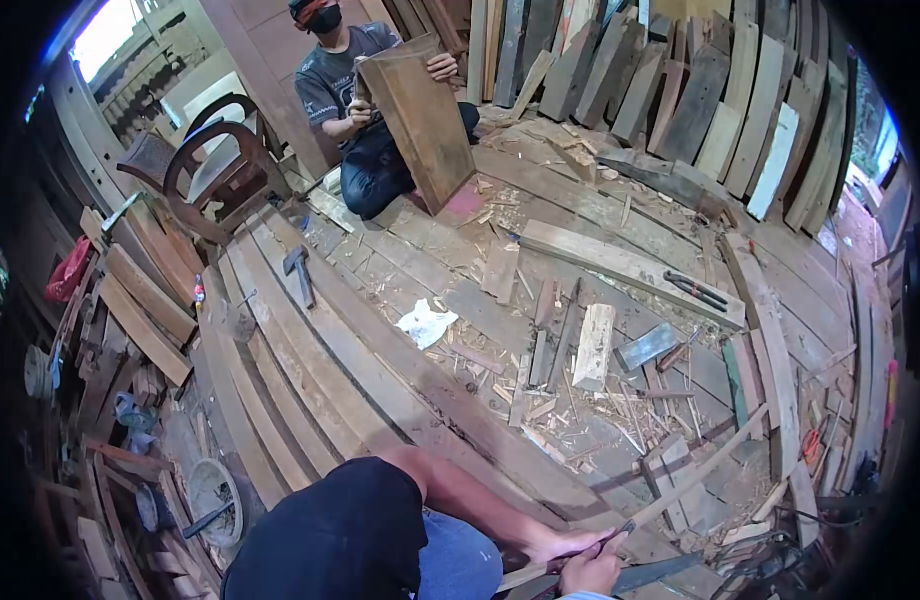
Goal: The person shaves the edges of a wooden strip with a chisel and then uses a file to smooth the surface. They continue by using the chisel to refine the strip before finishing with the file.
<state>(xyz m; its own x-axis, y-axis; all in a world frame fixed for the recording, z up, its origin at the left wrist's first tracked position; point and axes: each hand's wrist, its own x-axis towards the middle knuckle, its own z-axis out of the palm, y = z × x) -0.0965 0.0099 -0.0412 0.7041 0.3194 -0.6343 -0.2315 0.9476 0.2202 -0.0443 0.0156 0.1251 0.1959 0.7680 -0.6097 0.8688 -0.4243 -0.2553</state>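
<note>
Wood strip (525, 575) lies on the floor planks (420, 400) by the person's knee (460, 555), left hand (565, 547) pressed flat on it, right hand (595, 577) closed round a slim dark tool (618, 530). Shavings (580, 420) litter the boards beyond; shaping looks begun, not finished.

Head-worn view, steeply down, near hands (592, 575)

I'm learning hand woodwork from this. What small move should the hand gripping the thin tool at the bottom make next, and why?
Probably draw the thin dark tool a short way along the wood strip. The right hand grips it with its tip close to the strip, and the left hand lies flat on that strip, apparently steadying it.
</note>
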